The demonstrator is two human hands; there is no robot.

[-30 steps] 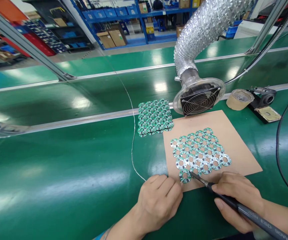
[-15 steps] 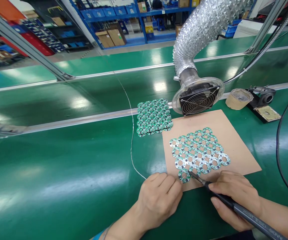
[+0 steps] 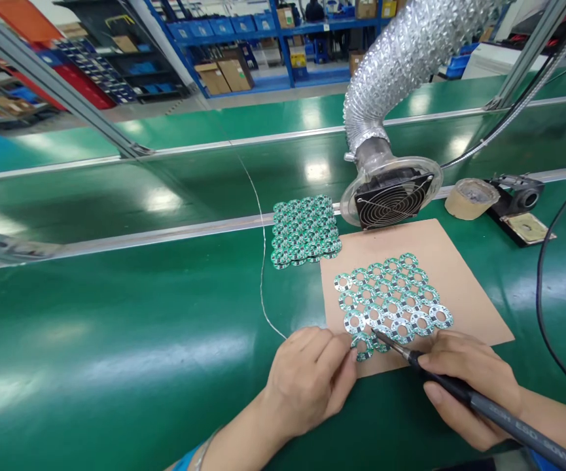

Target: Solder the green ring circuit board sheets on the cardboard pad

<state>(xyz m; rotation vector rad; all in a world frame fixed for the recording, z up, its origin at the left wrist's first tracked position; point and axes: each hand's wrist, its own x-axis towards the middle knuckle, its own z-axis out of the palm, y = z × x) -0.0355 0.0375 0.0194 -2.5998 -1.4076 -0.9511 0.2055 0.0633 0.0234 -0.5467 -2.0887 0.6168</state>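
- Left forearm [image 3: 241, 428] rises from the bottom edge, slanting up to the right.
- Left wrist [image 3: 275, 409] lies roughly in line with it.
- Left grip [image 3: 309, 383] is curled, back and knuckles uppermost, fingertips gathered in a pinch toward the right.
- Right forearm [image 3: 560, 422] enters from the right edge, slanting up to the left.
- Right grip [image 3: 474, 386] is bent as for a pen, fingertips pointing left.
- The two grips are apart, their fingertips turned toward each other.

White glare streaks the brightly lit green tabletop [image 3: 116, 327].
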